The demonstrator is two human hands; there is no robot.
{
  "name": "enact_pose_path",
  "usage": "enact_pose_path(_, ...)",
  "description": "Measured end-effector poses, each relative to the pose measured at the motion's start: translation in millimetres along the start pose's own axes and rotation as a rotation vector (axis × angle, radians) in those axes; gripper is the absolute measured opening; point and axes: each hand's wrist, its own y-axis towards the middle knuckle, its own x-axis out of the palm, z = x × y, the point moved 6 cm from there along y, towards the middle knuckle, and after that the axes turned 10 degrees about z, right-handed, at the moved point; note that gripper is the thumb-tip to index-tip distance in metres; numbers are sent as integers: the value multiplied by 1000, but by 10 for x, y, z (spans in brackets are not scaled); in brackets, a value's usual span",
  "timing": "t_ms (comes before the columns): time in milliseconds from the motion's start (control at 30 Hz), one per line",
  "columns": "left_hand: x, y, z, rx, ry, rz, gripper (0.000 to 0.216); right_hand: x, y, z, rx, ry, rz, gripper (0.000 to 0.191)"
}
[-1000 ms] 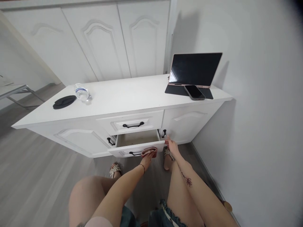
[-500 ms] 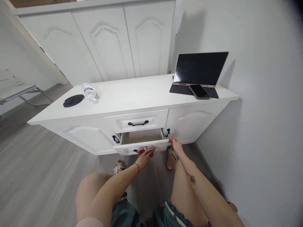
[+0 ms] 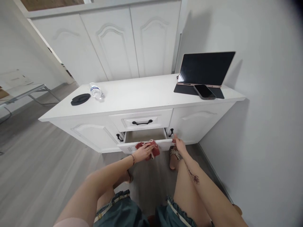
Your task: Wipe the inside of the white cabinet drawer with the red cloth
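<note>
A low white cabinet [image 3: 132, 94] stands against the wall, and its lower middle drawer [image 3: 144, 135] is pulled out. My left hand [image 3: 143, 151] grips a red cloth [image 3: 153, 150] at the drawer's front edge. My right hand [image 3: 180, 145] rests on the right corner of the drawer front, fingers curled over the edge. The upper drawer with a black handle [image 3: 142, 122] is closed.
On the cabinet top are a plastic water bottle lying down [image 3: 96, 91], a black round lid [image 3: 80, 99], a propped tablet [image 3: 207, 69] and a phone [image 3: 204, 92]. Tall white cupboard doors [image 3: 113, 44] stand behind. A wall is on the right, grey wood floor on the left.
My left hand has lifted the red cloth from the drawer handle area up to the drawer's top edge, and the cloth now hangs looser. The view has shifted to the left.
</note>
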Motion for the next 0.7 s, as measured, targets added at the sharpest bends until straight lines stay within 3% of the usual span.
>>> enact_pose_path(267, -195, -507, -330, 59, 119, -99, 51, 12, 10, 49, 25, 44, 15, 65)
enact_pose_path(433, -201, -811, -508, -70, 101, -111, 56, 9, -19, 30, 28, 60, 10, 63)
enact_pose_path(700, -414, -1414, -743, -340, 49, 154, 58, -11, -56, -15, 50, 95, -7, 60)
